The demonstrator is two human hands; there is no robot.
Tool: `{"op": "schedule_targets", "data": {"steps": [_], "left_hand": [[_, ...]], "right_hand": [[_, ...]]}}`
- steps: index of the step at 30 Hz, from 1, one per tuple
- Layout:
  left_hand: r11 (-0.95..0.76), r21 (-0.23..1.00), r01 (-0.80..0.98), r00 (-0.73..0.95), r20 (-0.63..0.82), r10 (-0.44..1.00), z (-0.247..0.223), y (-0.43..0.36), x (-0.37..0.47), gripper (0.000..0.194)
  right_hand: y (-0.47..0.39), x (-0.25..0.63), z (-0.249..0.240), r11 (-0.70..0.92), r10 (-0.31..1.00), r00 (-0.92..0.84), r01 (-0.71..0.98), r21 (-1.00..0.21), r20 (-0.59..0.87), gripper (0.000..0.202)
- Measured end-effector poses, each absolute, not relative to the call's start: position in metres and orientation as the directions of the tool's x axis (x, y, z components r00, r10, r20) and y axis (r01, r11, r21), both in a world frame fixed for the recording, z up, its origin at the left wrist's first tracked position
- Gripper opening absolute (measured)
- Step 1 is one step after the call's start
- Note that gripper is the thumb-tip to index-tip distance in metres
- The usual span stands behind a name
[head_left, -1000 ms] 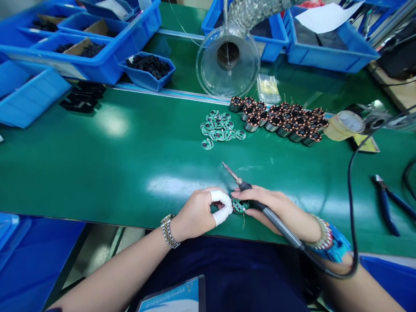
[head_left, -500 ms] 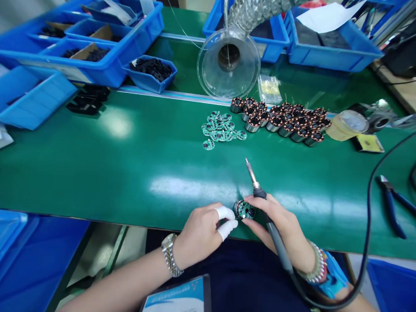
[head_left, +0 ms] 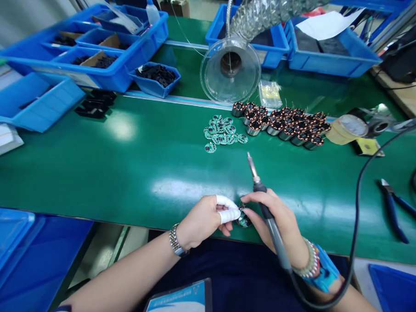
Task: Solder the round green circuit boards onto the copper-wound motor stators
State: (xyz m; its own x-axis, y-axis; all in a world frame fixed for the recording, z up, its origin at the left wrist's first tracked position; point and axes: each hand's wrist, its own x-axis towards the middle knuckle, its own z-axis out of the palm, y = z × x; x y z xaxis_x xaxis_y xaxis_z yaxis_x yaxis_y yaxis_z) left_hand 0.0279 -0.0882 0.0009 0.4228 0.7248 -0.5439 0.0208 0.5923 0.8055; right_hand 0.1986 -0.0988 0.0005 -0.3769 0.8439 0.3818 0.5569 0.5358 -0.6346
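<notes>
A small motor stator topped with a round green circuit board point(head_left: 244, 221) is held near the table's front edge, largely hidden by fingers. My left hand point(head_left: 207, 220), with white finger cots on thumb and index finger, pinches the left side of it. In my right hand point(head_left: 283, 219) lies a soldering iron point(head_left: 273, 234), its metal tip pointing up and away from the board. The thumb and index fingertip of that hand reach to the upper edge of the stator. Beyond the hands are a pile of loose round circuit boards point(head_left: 222, 130) and a group of copper-wound stators point(head_left: 287, 124).
A clear fume hood point(head_left: 211, 78) on a silver hose hangs behind the parts. Blue-handled cutters point(head_left: 393, 212) lie at right, near a yellowish round container point(head_left: 347, 129). Blue bins point(head_left: 122, 74) stand at the back left. The iron's black cable point(head_left: 357, 217) loops along the right.
The stator with its board has turned and tilted between my fingers, and my left fingertips have shifted slightly right across it. The soldering iron stays in my right hand. The whole view has shifted slightly.
</notes>
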Motion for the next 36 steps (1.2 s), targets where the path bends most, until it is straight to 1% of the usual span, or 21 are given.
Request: {"op": "schedule_targets", "data": {"steps": [4, 6, 12, 15, 17, 21, 23, 26, 29, 31, 36], "left_hand": [[0.576, 0.817, 0.025, 0.436, -0.527, 0.729, 0.001, -0.087, 0.027, 0.019], [0.571, 0.821, 0.024, 0.441, -0.521, 0.731, 0.0, -0.087, 0.027, 0.021], [0.579, 0.815, -0.027, 0.419, -0.517, 0.747, -0.001, -0.09, 0.027, 0.016], [0.567, 0.822, -0.055, 0.413, -0.498, 0.763, -0.001, -0.092, 0.028, 0.017], [0.559, 0.828, -0.044, 0.404, -0.497, 0.768, -0.001, -0.092, 0.028, 0.017], [0.555, 0.831, 0.031, 0.402, -0.519, 0.754, 0.0, -0.088, 0.029, 0.01], [0.548, 0.834, 0.069, 0.426, -0.521, 0.739, 0.0, -0.085, 0.028, 0.009], [0.561, 0.824, 0.086, 0.458, -0.532, 0.712, -0.001, -0.082, 0.026, 0.012], [0.587, 0.807, 0.06, 0.476, -0.54, 0.694, -0.001, -0.081, 0.025, 0.012], [0.587, 0.808, 0.058, 0.479, -0.538, 0.693, -0.001, -0.08, 0.024, 0.012], [0.566, 0.82, 0.081, 0.472, -0.532, 0.703, -0.003, -0.08, 0.025, 0.01]], "right_hand": [[-0.086, 0.192, 0.003, 0.609, 0.783, -0.49, 0.48, -0.632, 0.382, 0.03], [-0.085, 0.192, 0.002, 0.63, 0.764, -0.516, 0.467, -0.62, 0.388, 0.032], [-0.094, 0.193, -0.003, 0.627, 0.776, -0.464, 0.496, -0.601, 0.428, 0.034], [-0.098, 0.193, -0.004, 0.624, 0.779, -0.461, 0.497, -0.603, 0.426, 0.034], [-0.099, 0.195, -0.001, 0.597, 0.8, -0.432, 0.5, -0.627, 0.417, 0.033], [-0.102, 0.207, 0.009, 0.512, 0.859, -0.276, 0.489, -0.707, 0.431, 0.033], [-0.105, 0.215, 0.013, 0.474, 0.88, -0.241, 0.477, -0.74, 0.408, 0.028], [-0.109, 0.226, 0.018, 0.452, 0.891, -0.268, 0.441, -0.775, 0.367, 0.027], [-0.11, 0.234, 0.023, 0.508, 0.857, -0.314, 0.385, -0.771, 0.408, 0.036], [-0.109, 0.238, 0.028, 0.524, 0.844, -0.338, 0.36, -0.772, 0.415, 0.034], [-0.107, 0.243, 0.033, 0.427, 0.88, -0.36, 0.314, -0.848, 0.309, 0.025]]}}
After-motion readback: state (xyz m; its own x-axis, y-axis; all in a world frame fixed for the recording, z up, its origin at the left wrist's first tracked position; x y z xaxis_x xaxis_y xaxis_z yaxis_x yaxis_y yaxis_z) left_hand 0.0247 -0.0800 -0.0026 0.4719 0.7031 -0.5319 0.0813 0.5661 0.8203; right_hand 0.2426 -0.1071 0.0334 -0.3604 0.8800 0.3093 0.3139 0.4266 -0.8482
